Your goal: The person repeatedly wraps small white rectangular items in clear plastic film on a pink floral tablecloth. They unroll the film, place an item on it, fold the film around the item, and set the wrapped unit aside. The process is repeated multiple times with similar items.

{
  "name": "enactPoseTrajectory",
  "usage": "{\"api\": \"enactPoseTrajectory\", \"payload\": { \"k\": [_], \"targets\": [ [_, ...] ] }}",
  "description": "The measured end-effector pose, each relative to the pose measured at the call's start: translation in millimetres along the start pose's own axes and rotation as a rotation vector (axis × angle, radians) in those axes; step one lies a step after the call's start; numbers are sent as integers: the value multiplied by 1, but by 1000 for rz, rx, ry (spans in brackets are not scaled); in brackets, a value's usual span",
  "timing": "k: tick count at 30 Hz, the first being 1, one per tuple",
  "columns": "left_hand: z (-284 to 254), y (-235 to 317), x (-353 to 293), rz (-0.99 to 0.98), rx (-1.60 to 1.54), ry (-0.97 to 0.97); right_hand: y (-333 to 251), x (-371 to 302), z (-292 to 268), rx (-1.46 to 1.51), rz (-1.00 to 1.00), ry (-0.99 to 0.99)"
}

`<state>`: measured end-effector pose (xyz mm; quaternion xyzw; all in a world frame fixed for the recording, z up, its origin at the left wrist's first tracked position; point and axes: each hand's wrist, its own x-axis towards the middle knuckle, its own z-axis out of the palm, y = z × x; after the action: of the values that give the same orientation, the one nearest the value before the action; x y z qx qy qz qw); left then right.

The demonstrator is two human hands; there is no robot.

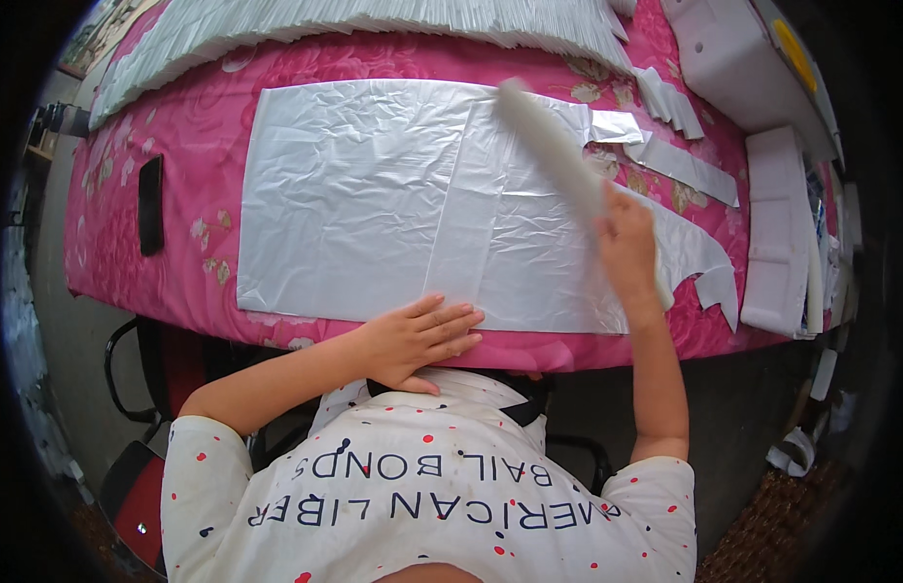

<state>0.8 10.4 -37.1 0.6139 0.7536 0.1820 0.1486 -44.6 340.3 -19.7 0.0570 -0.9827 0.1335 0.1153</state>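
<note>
A silvery-white plastic sheet (345, 194) lies spread and wrinkled on the table, with a flat lengthwise band near its middle. My left hand (427, 335) rests flat on the near edge of the sheet, fingers stretched out and holding nothing. Over the right part, my right hand (626, 233) is closed around a long, narrow white strip (549, 141). The strip slants toward the far side and is smeared by motion, so its material and whether it touches the sheet cannot be told. A jagged end of silvery film (699, 253) shows to the right of my right hand.
Long rows of stacked white folded pieces (374, 17) line the far edge of the pink floral tablecloth (204, 117). A dark flat object (151, 206) lies at left. White foam blocks (774, 233) stand at the right edge, near a loose silvery strip (690, 170). Red-and-black chairs (136, 491) stand below.
</note>
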Motion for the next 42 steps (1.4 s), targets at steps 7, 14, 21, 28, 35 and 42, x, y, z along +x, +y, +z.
{"api": "enactPoseTrajectory", "payload": {
  "k": [7,14,21,28,35,42],
  "targets": [
    [-1,-8,6,-53,-30,23,-28,-12,-23,433,122,-95],
    [22,20,11,-135,90,47,-77,-26,-3,280,-425,-153],
    [24,22,10,-148,183,43,-73,59,40,220,-479,56],
    [18,16,4,-77,211,166,-71,122,57,179,-437,185],
    [-1,4,-12,-2,-16,244,-79,41,38,484,-523,-245],
    [0,-3,-16,104,-134,382,-102,-27,22,483,-583,-356]
  ]
}}
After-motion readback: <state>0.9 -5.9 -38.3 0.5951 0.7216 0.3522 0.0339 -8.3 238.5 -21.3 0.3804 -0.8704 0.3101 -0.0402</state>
